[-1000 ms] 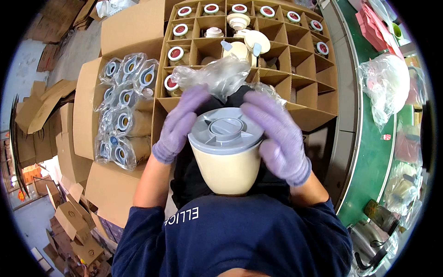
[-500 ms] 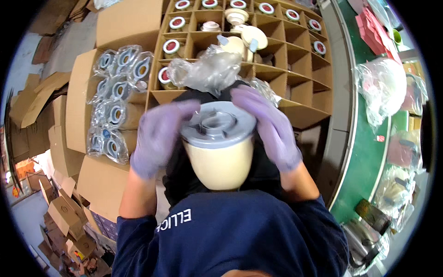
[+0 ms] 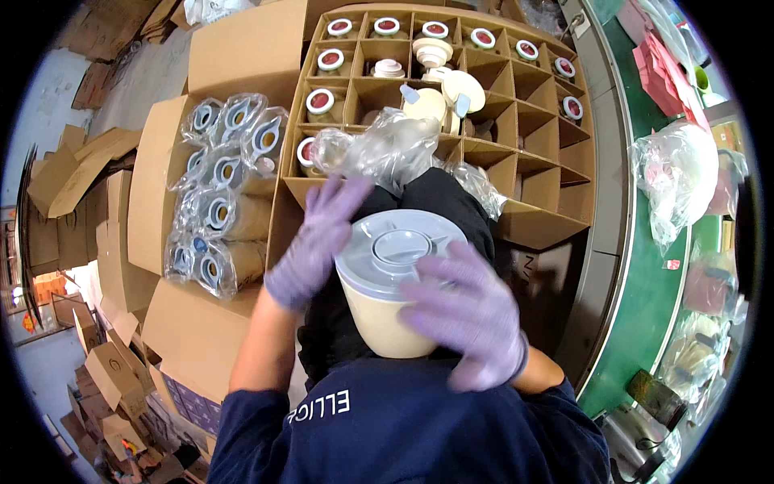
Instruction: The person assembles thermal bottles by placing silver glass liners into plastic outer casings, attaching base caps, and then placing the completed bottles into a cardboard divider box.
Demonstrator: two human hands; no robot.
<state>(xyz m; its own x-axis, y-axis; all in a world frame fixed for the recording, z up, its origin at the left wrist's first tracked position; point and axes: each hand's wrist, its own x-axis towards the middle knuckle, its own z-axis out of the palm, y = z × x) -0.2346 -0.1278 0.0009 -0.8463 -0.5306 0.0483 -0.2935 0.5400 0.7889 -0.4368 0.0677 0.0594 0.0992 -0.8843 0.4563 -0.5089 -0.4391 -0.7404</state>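
A cream tub (image 3: 377, 321) with a grey-blue round lid (image 3: 401, 246) stands between my thighs, tipped slightly toward me. My left hand (image 3: 321, 246), in a purple glove, is at the lid's left side with its fingers spread. My right hand (image 3: 472, 315), gloved the same and blurred by motion, reaches over the lid's right edge and the tub's right side, fingers apart. Whether its fingertips touch the lid I cannot tell. Crumpled clear plastic bags (image 3: 391, 149) lie beyond my knees, on the near edge of a divided carton.
The divided carton (image 3: 536, 214) ahead holds jars with red-and-white tops (image 3: 320, 101) and cream lidded parts (image 3: 462, 90). At left, another carton (image 3: 157, 185) holds bagged containers with grey-blue rims (image 3: 218, 211). A green bench (image 3: 625, 290) with plastic-wrapped items runs along the right.
My right hand has come down and inward from the lid's right edge, across the tub's side. My left hand's fingers have spread. The whole view has shifted slightly.
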